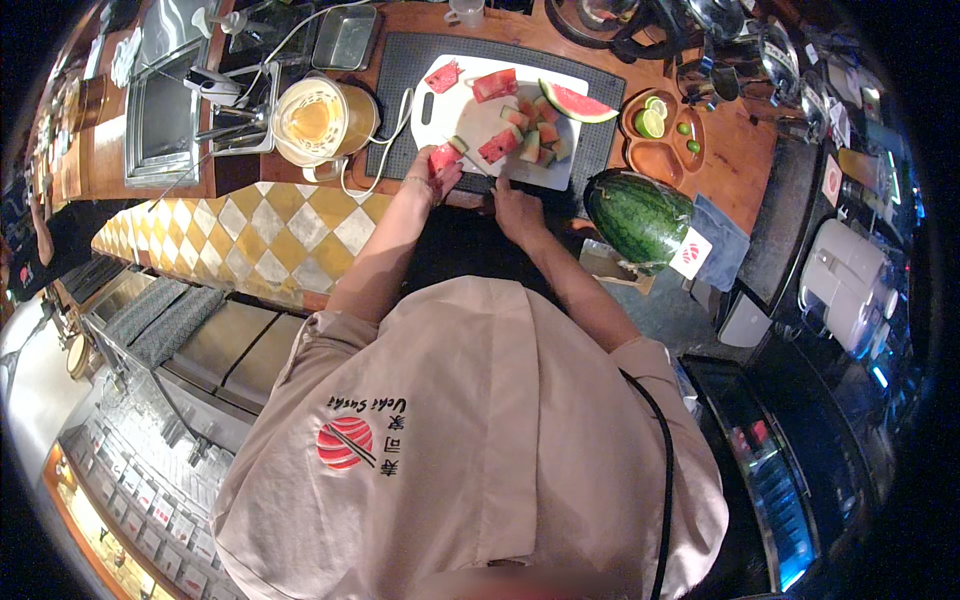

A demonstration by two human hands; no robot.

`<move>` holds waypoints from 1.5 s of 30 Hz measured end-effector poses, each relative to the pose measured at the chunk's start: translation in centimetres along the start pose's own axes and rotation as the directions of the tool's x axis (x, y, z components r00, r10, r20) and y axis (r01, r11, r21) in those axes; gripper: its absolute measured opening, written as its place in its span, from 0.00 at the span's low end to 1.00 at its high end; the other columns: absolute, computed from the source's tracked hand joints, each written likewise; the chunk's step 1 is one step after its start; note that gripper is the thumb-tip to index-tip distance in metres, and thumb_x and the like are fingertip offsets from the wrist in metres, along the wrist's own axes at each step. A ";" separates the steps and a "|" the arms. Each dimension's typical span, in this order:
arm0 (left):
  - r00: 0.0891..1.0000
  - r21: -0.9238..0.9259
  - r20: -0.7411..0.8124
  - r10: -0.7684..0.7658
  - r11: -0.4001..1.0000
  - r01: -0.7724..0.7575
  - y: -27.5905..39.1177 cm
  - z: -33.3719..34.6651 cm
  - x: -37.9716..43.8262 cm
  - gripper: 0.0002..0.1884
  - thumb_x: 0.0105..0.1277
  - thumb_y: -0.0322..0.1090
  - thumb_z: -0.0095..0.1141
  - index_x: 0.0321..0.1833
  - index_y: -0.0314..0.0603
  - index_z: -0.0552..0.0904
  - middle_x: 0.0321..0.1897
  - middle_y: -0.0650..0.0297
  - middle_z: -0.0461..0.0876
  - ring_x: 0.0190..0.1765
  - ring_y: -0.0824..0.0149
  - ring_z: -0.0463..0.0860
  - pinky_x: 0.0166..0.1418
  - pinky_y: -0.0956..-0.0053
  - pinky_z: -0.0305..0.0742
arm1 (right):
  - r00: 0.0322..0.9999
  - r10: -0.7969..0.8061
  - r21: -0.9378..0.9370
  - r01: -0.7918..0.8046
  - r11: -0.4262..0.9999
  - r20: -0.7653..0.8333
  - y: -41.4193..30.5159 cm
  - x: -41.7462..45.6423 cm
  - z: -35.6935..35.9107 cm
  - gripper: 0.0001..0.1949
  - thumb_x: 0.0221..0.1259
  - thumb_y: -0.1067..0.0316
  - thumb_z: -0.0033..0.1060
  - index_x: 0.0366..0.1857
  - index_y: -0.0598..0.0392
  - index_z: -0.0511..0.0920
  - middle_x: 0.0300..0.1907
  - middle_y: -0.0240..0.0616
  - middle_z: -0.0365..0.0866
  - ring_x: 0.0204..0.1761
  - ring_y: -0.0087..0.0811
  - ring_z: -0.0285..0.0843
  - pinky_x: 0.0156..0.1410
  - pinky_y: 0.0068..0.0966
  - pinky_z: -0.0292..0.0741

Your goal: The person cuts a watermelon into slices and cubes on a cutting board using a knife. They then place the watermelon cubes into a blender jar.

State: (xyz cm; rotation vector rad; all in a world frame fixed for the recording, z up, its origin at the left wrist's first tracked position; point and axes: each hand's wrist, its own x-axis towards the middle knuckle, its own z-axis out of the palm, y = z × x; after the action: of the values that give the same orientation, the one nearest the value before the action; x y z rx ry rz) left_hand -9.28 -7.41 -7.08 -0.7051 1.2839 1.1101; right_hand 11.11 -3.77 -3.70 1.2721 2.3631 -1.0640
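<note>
At the near edge of a white cutting board (450, 112), my left hand (435, 178) holds a piece of watermelon (445, 157) with a strip of rind on it. My right hand (517, 206) is closed around the handle of a knife (478, 166), whose blade points left towards that piece. Close to the blade lies a red watermelon chunk (500, 145). Several rind pieces (534, 129) are heaped right of it. Farther back are another red chunk (495, 85), a small piece with seeds (442, 76) and a watermelon wedge (577, 102).
An electric citrus juicer (324, 120) stands left of the board, its white cord running beside it. To the right are a divided wooden dish (661, 154) holding limes and a large watermelon (641, 217). A metal tray (345, 37) sits behind. Another person (45, 240) is at far left.
</note>
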 end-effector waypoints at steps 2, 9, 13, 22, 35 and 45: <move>0.978 0.184 -0.099 0.184 0.969 -0.164 -0.1 0.7 -0.7 0.25 0.58 0.53 0.59 0.48 0.39 0.77 0.39 0.50 0.84 0.38 0.57 0.86 0.44 0.64 0.83 | 1.000 -0.007 0.039 0.008 0.999 -0.019 0.0 0.5 -1.1 0.16 0.72 0.54 0.37 0.49 0.55 0.67 0.27 0.56 0.82 0.33 0.59 0.81 0.39 0.55 0.76; 0.563 0.937 0.348 0.749 -0.284 -0.202 2.7 4.5 -8.3 0.34 0.53 0.57 0.63 0.50 0.31 0.74 0.35 0.46 0.84 0.40 0.53 0.86 0.46 0.58 0.80 | 0.994 0.066 0.131 -0.055 0.990 -0.087 1.0 -2.9 -3.5 0.18 0.71 0.51 0.39 0.50 0.55 0.67 0.26 0.59 0.80 0.33 0.60 0.80 0.39 0.55 0.75; 0.616 0.872 0.376 0.692 -0.489 0.016 3.6 6.1 -7.6 0.28 0.55 0.54 0.61 0.47 0.34 0.75 0.41 0.49 0.83 0.44 0.52 0.84 0.47 0.58 0.79 | 0.978 0.118 0.206 -0.081 0.975 -0.175 2.4 -5.0 -3.4 0.19 0.71 0.51 0.41 0.50 0.58 0.68 0.25 0.60 0.79 0.32 0.62 0.79 0.38 0.54 0.73; 0.626 0.870 0.492 0.606 -0.360 -0.336 1.5 10.6 -4.6 0.26 0.55 0.49 0.65 0.43 0.30 0.74 0.38 0.44 0.82 0.42 0.48 0.83 0.49 0.58 0.78 | 0.900 0.324 0.458 -0.166 0.873 -0.292 4.5 -8.8 -2.7 0.24 0.71 0.49 0.41 0.53 0.63 0.70 0.37 0.65 0.79 0.40 0.63 0.78 0.43 0.54 0.73; 0.539 0.740 0.646 0.540 -0.273 -0.614 -0.6 14.2 -5.6 0.19 0.52 0.40 0.70 0.40 0.37 0.78 0.30 0.55 0.81 0.33 0.54 0.81 0.42 0.66 0.77 | 0.841 0.392 0.489 -0.182 0.853 -0.371 6.2 -10.4 -1.2 0.24 0.70 0.45 0.42 0.47 0.60 0.71 0.33 0.63 0.79 0.40 0.61 0.77 0.43 0.51 0.72; 0.541 0.710 0.692 0.478 -0.584 -0.394 -1.8 9.8 -6.4 0.25 0.49 0.46 0.71 0.45 0.37 0.79 0.41 0.45 0.81 0.43 0.49 0.83 0.48 0.59 0.78 | 0.953 0.142 0.244 -0.075 0.967 -0.269 4.0 -7.1 -3.5 0.14 0.71 0.54 0.43 0.38 0.55 0.69 0.22 0.55 0.79 0.26 0.57 0.79 0.31 0.52 0.74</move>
State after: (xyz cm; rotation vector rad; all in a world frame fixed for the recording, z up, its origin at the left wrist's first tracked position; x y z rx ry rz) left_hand -3.40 -0.78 0.79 1.5400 2.1019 0.2268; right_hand 18.83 -4.28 0.52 1.7249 2.3850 -1.2222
